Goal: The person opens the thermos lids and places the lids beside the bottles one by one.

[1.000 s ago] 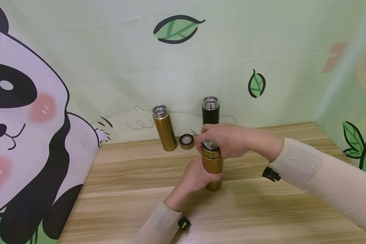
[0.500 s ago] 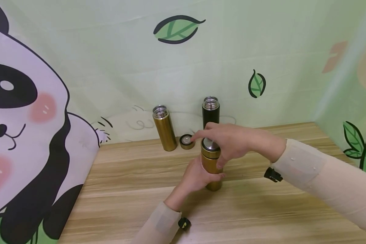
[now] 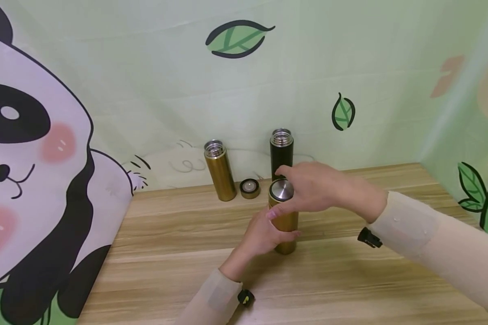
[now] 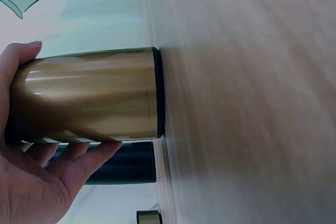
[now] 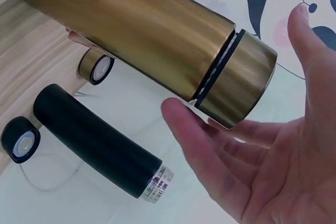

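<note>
A gold thermos bottle (image 3: 286,222) stands upright on the wooden table. My left hand (image 3: 262,232) grips its body, thumb on one side and fingers on the other, as the left wrist view confirms along the gold wall (image 4: 94,98). On its mouth sits a gold lid (image 5: 239,80) with a steel top; a dark ring and thin silvery line show at the seam. My right hand (image 5: 262,166) spreads loosely around that lid, thumb clearly off it and fingers behind it. Whether those fingers touch the lid, I cannot tell.
An uncapped gold thermos (image 3: 220,174) stands against the back cloth, with an upturned gold lid (image 3: 250,188) beside it. Behind my right hand is an uncapped black thermos (image 3: 281,153). Its black lid (image 5: 21,140) appears only in the right wrist view.
My right hand has loosened from the lid and swung round, its thumb now in front of the bottle and the steel top uncovered. The left hand keeps its grip.
</note>
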`<state>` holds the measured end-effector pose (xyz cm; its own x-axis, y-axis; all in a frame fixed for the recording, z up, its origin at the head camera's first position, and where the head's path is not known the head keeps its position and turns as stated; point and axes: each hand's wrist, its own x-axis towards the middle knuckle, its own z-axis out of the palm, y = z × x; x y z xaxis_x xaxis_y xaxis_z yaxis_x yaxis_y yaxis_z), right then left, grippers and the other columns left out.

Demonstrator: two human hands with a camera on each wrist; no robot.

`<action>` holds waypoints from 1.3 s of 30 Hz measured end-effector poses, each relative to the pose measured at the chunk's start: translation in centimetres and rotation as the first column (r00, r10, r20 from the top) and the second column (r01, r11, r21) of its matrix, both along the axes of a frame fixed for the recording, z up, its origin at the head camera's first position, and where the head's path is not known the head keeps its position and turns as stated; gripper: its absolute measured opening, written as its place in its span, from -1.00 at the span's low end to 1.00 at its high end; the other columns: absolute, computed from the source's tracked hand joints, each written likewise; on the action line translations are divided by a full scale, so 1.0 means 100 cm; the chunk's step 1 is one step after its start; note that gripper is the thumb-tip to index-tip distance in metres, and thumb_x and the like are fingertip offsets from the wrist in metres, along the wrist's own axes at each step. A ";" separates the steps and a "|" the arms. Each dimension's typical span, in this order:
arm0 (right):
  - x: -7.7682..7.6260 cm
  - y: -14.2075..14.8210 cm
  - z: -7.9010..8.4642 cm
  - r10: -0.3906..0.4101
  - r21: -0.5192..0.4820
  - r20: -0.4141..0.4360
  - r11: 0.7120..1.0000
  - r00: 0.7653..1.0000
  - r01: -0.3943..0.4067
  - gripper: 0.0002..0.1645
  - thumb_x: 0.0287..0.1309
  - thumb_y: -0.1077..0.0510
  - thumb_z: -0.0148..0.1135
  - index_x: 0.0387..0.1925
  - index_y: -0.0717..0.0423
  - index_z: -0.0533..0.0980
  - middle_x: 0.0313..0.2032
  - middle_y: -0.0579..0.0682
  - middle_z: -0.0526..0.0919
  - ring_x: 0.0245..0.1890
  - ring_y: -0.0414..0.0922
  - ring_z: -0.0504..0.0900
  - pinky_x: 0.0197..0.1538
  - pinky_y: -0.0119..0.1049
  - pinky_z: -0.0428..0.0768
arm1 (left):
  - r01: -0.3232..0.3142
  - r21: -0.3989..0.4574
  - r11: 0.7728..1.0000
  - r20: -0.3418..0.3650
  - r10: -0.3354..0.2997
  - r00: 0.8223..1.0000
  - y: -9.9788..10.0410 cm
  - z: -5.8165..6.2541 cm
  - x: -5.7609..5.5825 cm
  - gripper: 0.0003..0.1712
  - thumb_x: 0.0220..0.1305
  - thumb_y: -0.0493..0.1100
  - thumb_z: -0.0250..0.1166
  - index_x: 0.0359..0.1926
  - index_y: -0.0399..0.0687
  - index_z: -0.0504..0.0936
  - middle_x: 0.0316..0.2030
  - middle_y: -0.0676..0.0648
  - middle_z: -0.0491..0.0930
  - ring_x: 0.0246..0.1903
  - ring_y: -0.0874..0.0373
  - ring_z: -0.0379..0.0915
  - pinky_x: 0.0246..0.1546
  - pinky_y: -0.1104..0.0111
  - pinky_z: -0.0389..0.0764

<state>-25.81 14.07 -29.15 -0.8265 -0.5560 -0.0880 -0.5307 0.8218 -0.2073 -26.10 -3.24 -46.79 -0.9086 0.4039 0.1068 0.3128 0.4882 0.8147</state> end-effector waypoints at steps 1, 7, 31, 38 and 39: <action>0.000 0.000 -0.001 -0.017 0.004 -0.012 1.000 1.000 0.017 0.31 -0.09 -0.73 0.26 0.35 0.21 0.41 -0.03 0.12 0.75 -0.02 0.06 0.72 0.00 -0.04 0.69 | -0.006 0.004 1.000 0.011 0.006 1.000 0.000 0.000 0.000 -0.19 0.03 0.17 0.62 0.28 0.13 0.49 0.01 0.09 0.68 -0.04 0.19 0.61 0.06 0.21 0.60; 0.001 -0.001 -0.004 -0.095 0.002 -0.062 0.995 0.994 0.095 0.13 -0.19 -0.80 0.21 -0.10 0.14 0.55 -0.41 -0.04 0.65 -0.39 -0.09 0.60 -0.43 -0.28 0.49 | -0.022 -0.014 1.000 0.027 0.023 0.999 0.000 0.000 0.000 -0.14 0.03 0.18 0.61 0.33 0.14 0.47 0.07 0.07 0.65 -0.01 0.14 0.58 0.07 0.17 0.59; 0.005 -0.009 -0.010 -0.091 -0.044 -0.125 0.995 0.988 0.087 -0.17 -0.16 -0.54 0.52 -0.31 0.11 0.53 -0.50 -0.08 0.61 -0.49 -0.11 0.58 -0.44 -0.30 0.51 | -0.031 0.012 0.999 0.035 0.030 0.999 0.001 0.000 0.002 -0.26 0.03 0.14 0.63 0.22 0.18 0.55 -0.04 0.14 0.68 -0.07 0.22 0.60 0.04 0.24 0.59; 0.005 -0.008 -0.007 -0.062 -0.066 -0.117 0.996 0.991 0.054 -0.29 -0.13 -0.40 0.58 -0.31 0.08 0.54 -0.48 -0.10 0.63 -0.50 -0.15 0.60 -0.44 -0.33 0.52 | -0.014 -0.010 1.000 0.001 0.014 1.000 0.001 0.000 0.001 -0.19 0.03 0.19 0.61 0.28 0.22 0.46 0.01 0.13 0.66 -0.04 0.21 0.60 0.05 0.24 0.59; 0.005 -0.008 -0.007 -0.054 -0.068 -0.116 0.997 0.992 0.047 -0.31 -0.13 -0.39 0.58 -0.32 0.08 0.54 -0.48 -0.11 0.63 -0.50 -0.15 0.60 -0.44 -0.33 0.53 | -0.013 -0.013 1.000 -0.003 0.013 1.000 0.001 0.000 0.001 -0.17 0.03 0.19 0.61 0.29 0.23 0.45 0.02 0.13 0.65 -0.03 0.21 0.60 0.05 0.23 0.59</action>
